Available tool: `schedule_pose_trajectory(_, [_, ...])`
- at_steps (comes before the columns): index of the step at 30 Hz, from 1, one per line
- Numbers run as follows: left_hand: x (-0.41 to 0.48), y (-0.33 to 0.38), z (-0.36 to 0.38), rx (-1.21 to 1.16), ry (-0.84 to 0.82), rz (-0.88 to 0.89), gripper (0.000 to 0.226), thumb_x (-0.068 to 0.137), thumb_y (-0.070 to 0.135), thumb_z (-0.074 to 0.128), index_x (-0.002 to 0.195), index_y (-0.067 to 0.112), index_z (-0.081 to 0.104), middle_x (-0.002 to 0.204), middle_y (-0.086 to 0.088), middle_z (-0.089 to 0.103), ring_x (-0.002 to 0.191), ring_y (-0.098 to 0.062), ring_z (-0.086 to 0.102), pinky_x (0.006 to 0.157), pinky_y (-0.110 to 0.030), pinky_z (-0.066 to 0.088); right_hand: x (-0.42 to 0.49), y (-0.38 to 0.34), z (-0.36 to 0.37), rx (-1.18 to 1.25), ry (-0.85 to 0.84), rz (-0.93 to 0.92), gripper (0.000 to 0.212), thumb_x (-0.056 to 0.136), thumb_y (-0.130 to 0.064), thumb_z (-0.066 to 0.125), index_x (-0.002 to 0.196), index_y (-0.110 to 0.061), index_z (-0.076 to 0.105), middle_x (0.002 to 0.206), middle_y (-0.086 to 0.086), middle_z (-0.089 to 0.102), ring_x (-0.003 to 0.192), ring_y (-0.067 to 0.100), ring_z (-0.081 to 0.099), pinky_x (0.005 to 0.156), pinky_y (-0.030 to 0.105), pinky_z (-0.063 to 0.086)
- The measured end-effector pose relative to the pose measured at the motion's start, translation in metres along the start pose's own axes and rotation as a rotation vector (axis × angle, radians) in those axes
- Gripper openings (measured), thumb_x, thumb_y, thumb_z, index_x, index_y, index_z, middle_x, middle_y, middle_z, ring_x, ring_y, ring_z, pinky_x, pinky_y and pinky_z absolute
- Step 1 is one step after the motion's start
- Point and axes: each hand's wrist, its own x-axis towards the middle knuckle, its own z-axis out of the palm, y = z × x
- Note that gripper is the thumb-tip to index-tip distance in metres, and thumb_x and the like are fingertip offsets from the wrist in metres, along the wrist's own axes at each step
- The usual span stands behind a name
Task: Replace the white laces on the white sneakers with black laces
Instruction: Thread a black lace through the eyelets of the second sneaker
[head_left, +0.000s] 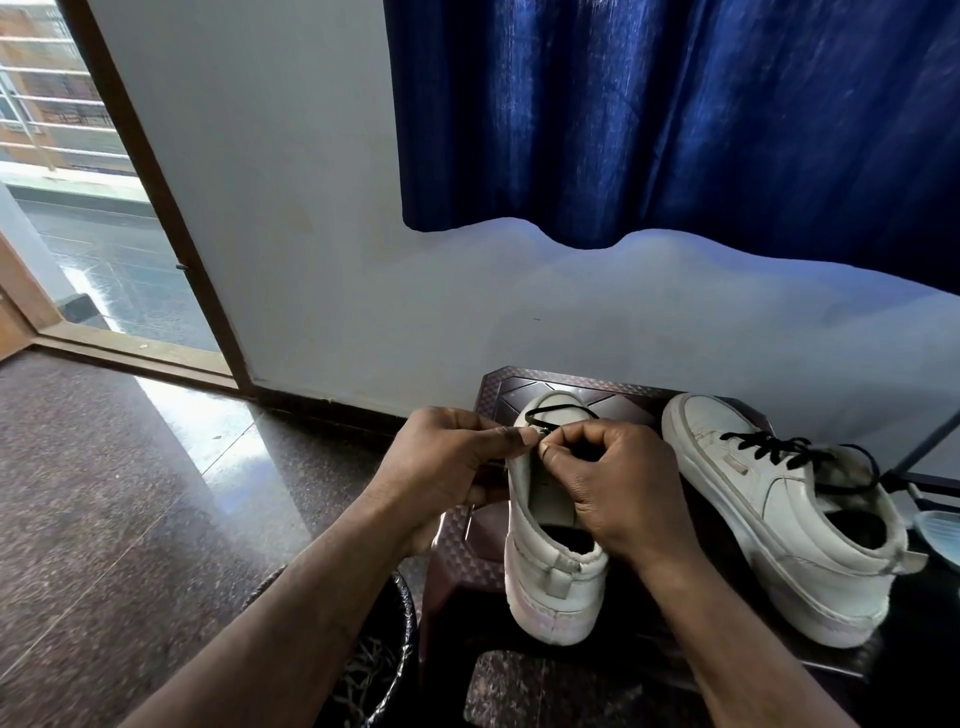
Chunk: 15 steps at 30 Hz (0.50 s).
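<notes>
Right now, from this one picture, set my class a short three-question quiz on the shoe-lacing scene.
1. True or false: the right-hand white leather sneaker already carries a crossed black lace.
2. Both sneakers stand on: A a dark brown plastic stool; B a grey cardboard box; C bare floor.
3. What does the right hand pinch while the left hand steadies the left-hand white sneaker?
Key: 1 true; 2 A; 3 the second black lace, at the toe-end eyelets.

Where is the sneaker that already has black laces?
In the head view, the laced sneaker stands on the dark stool, to the right of the other sneaker.
</notes>
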Motion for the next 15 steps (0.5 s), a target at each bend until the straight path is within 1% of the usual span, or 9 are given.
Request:
schedule_pose_trajectory(2, [0.0017, -0.0007, -0.001, 0.03, 0.0, 0.02, 0.038, 0.083, 0.015, 0.085, 0.102, -0.015, 0.07, 0.088, -0.022, 0.077, 0.071, -0.027, 0.073, 0.069, -0.034, 0.059, 0.0002, -0.001, 0.0001, -0.006, 0.001, -0.008, 0.011, 0.081, -0.028, 0.081, 0.07, -0.027, 0.077, 0.068, -0.019, 0.072, 0.065, -0.002, 0.067, 0.064, 0.019, 0.052])
schedule_pose_trajectory(4, [0.0023, -0.0011, -0.0015, 0.054, -0.007, 0.031, 0.041, 0.082, 0.019, 0.087, 0.1, -0.014, 0.071, 0.092, -0.026, 0.077, 0.079, -0.033, 0.073, 0.081, -0.047, 0.059, 0.0002, -0.0018, 0.0005, -0.021, 0.004, -0.02, 0.012, 0.081, -0.027, 0.081, 0.069, -0.026, 0.077, 0.067, -0.018, 0.072, 0.064, -0.002, 0.067, 0.063, 0.019, 0.051])
schedule_pose_trajectory(5, [0.0021, -0.001, -0.0016, 0.058, -0.014, 0.035, 0.04, 0.082, 0.019, 0.087, 0.099, -0.013, 0.071, 0.092, -0.026, 0.077, 0.08, -0.033, 0.073, 0.082, -0.047, 0.06, 0.0003, -0.0019, 0.0005, -0.024, 0.004, -0.027, 0.012, 0.081, -0.027, 0.08, 0.07, -0.026, 0.077, 0.067, -0.017, 0.072, 0.064, -0.002, 0.067, 0.063, 0.019, 0.051])
schedule_pose_trajectory(7, [0.0017, -0.0001, -0.002, 0.065, -0.034, 0.041, 0.036, 0.082, 0.022, 0.086, 0.096, -0.009, 0.073, 0.09, -0.023, 0.077, 0.078, -0.03, 0.073, 0.075, -0.04, 0.061, 0.0009, -0.0008, 0.0006, -0.009, -0.001, -0.033, 0.011, 0.082, -0.027, 0.08, 0.071, -0.026, 0.077, 0.068, -0.017, 0.073, 0.065, -0.001, 0.067, 0.065, 0.02, 0.051])
schedule_pose_trajectory(8, [0.0017, 0.0002, -0.0026, 0.064, -0.044, 0.04, 0.035, 0.083, 0.024, 0.085, 0.095, -0.007, 0.074, 0.088, -0.021, 0.076, 0.077, -0.029, 0.072, 0.074, -0.039, 0.061, 0.0011, 0.0, 0.0006, 0.007, -0.006, -0.033, 0.011, 0.082, -0.027, 0.08, 0.071, -0.026, 0.077, 0.07, -0.018, 0.073, 0.067, -0.002, 0.067, 0.065, 0.018, 0.05])
schedule_pose_trajectory(11, [0.0049, -0.0013, -0.0044, 0.047, -0.035, 0.025, 0.032, 0.092, 0.029, 0.078, 0.095, -0.003, 0.074, 0.086, -0.017, 0.075, 0.074, -0.026, 0.071, 0.077, -0.041, 0.061, 0.0009, 0.0011, 0.0011, 0.066, 0.0, -0.026, 0.008, 0.084, -0.028, 0.081, 0.076, -0.025, 0.079, 0.075, -0.023, 0.074, 0.073, -0.007, 0.068, 0.066, 0.009, 0.046])
schedule_pose_trajectory(15, [0.0103, -0.0062, 0.0009, 0.09, 0.0, -0.013, 0.015, 0.098, 0.018, 0.071, 0.09, 0.005, 0.073, 0.077, -0.009, 0.072, 0.062, -0.016, 0.066, 0.06, -0.027, 0.058, -0.0001, 0.0, 0.002, 0.098, -0.002, -0.028, 0.009, 0.085, -0.028, 0.083, 0.078, -0.026, 0.079, 0.078, -0.021, 0.075, 0.076, -0.007, 0.069, 0.069, 0.009, 0.048])
